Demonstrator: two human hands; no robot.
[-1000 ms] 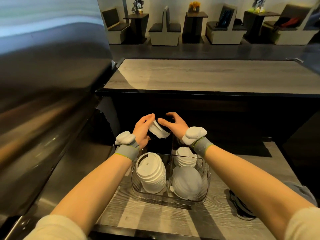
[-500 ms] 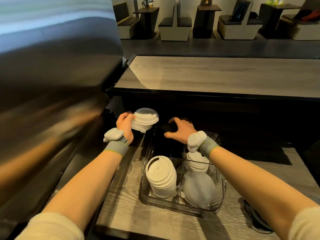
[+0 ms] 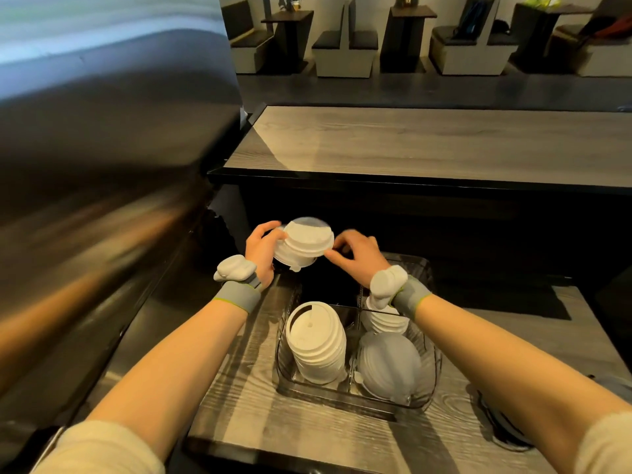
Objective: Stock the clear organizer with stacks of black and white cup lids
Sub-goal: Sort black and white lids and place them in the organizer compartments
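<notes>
A clear organizer (image 3: 355,395) with four compartments sits on the low wooden counter. Its near-left compartment holds a stack of white lids (image 3: 316,340), the near-right a stack of domed pale lids (image 3: 388,364), and the far-right a short white stack (image 3: 386,323). The far-left compartment looks dark; I cannot tell its contents. My left hand (image 3: 261,249) grips a small stack of white lids (image 3: 304,244) above the organizer's far-left corner. My right hand (image 3: 357,258) has its fingertips at the right rim of that held stack.
A large steel appliance (image 3: 102,200) fills the left side. A raised wooden bar top (image 3: 427,142) runs across behind the organizer. A dark object (image 3: 506,425) lies on the counter at the right. Booth seats and small tables stand in the background.
My left hand has brought the white lid stack rightward, above the organizer's far edge. My right hand rose from the organizer's back compartment and now touches the stack's right rim.
</notes>
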